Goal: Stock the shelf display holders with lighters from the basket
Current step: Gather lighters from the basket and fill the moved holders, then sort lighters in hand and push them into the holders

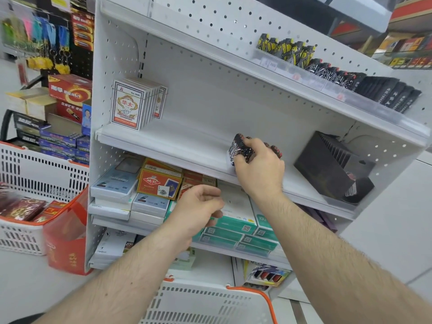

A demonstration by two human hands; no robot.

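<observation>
Step in hand: placing lighters on the middle shelf point(177, 146).

Right hand point(258, 167) grips a bundle of dark patterned lighters point(239, 148), its fingers curled over the top; the bundle rests on or just above the shelf board, near its front edge. How many lighters it holds cannot be counted.

Left hand point(198, 206) hangs below the shelf edge, fingers loosely curled, grasping nothing visible.

Black slotted display holder point(332, 162) stands to the right on the same shelf, apart from the bundle; most slots appear unfilled.

White basket point(210, 302) with orange rim sits below, contents out of view.

Judgement: next move calls for carrying the bundle rightward to the holder and feeding the lighters upright into its slots; left hand probably needed to steady the holder.
</observation>
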